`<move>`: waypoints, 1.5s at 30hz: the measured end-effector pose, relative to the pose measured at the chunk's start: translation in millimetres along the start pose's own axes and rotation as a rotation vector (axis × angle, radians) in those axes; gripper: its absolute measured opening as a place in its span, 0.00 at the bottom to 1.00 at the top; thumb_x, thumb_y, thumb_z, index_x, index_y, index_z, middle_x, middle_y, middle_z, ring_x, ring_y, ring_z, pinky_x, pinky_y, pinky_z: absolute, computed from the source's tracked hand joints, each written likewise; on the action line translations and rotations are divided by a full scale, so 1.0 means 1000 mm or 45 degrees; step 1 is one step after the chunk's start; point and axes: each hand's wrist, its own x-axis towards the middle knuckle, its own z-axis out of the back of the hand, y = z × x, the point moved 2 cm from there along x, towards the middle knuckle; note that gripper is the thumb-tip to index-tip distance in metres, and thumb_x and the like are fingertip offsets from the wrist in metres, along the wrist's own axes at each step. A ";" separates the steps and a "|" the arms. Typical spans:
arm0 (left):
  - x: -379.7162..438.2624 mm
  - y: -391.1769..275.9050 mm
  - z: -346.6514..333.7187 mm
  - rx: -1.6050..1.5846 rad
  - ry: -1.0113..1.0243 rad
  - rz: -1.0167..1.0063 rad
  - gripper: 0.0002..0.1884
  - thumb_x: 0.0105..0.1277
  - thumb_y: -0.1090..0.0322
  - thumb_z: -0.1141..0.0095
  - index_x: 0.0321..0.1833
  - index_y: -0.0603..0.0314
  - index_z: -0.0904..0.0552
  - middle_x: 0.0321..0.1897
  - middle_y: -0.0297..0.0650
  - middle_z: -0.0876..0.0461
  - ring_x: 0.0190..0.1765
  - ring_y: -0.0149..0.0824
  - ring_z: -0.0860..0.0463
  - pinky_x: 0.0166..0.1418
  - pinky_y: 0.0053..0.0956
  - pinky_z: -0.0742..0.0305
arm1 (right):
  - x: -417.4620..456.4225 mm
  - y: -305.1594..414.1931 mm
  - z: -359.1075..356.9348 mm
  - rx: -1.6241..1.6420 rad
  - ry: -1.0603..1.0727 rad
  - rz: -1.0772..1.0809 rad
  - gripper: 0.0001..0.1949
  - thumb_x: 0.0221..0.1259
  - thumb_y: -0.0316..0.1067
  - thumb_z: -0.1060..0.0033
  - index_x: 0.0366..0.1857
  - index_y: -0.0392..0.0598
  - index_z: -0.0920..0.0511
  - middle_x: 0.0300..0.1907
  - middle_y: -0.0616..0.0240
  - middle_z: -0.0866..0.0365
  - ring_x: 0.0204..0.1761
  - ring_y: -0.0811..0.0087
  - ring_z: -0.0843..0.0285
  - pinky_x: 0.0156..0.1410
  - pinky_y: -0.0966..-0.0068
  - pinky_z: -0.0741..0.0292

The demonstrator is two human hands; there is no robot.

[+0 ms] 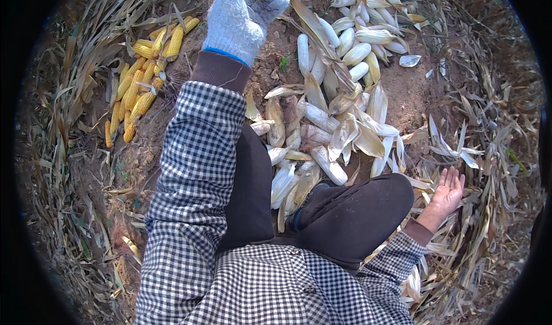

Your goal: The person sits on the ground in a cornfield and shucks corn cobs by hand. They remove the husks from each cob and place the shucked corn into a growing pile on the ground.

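My left hand point(241, 21), in a pale knitted work glove with a blue rim, is raised at the top edge of the view. Its fingers are loosely curled, and I see nothing held in them. Bare and palm up, my right hand point(448, 191) lies out to the right with its fingers extended, beside loose dry husks. Between my legs and beyond them spreads a heap of corn ears in dry husks point(319, 118). To the left, on the soil, rests a pile of husked yellow corn cobs point(133, 87).
Dry corn stalks and leaves point(69, 109) line the left side, and more corn stalks point(483, 221) lie along the right. A peeled-back husk point(457, 148) sits just above my right hand. Brown soil point(407, 92) shows beside the heap. My bent knees point(358, 213) flank its near end.
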 end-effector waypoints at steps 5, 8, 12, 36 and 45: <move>-0.002 0.018 0.023 0.041 -0.053 0.156 0.07 0.69 0.66 0.45 0.34 0.59 0.19 0.28 0.39 0.17 0.33 0.39 0.16 0.40 0.35 0.17 | -0.095 -0.082 -0.142 0.031 0.676 -0.356 0.15 0.71 0.22 0.52 0.60 0.35 0.28 0.53 0.51 0.17 0.53 0.60 0.15 0.58 0.63 0.16; 0.001 0.012 0.037 0.048 -0.323 0.121 0.07 0.69 0.66 0.45 0.34 0.57 0.18 0.28 0.39 0.16 0.34 0.37 0.16 0.40 0.34 0.17 | -0.173 -0.185 -0.181 -0.321 0.987 -0.515 0.16 0.69 0.24 0.50 0.59 0.33 0.27 0.49 0.54 0.16 0.44 0.67 0.13 0.46 0.75 0.16; 0.000 0.010 0.032 0.206 -0.254 -0.007 0.05 0.70 0.67 0.46 0.37 0.58 0.19 0.30 0.38 0.16 0.34 0.36 0.17 0.40 0.33 0.18 | -0.255 -0.295 -0.173 -1.240 1.394 -0.067 0.22 0.59 0.23 0.50 0.60 0.36 0.25 0.48 0.52 0.15 0.45 0.59 0.14 0.52 0.65 0.20; 0.011 0.032 0.045 0.496 -0.581 -0.073 0.10 0.72 0.71 0.49 0.53 0.62 0.20 0.40 0.39 0.18 0.37 0.34 0.16 0.38 0.31 0.16 | -0.170 -0.247 -0.239 -0.867 1.547 -0.609 0.21 0.56 0.42 0.35 0.45 0.32 0.19 0.37 0.56 0.16 0.34 0.70 0.18 0.39 0.72 0.22; -0.014 0.061 0.014 0.788 0.176 0.351 0.18 0.70 0.62 0.41 0.58 0.64 0.17 0.41 0.37 0.15 0.40 0.28 0.17 0.42 0.26 0.19 | -0.157 -0.128 -0.251 -0.883 1.645 -0.189 0.24 0.54 0.41 0.33 0.51 0.33 0.22 0.36 0.61 0.17 0.37 0.70 0.18 0.42 0.71 0.21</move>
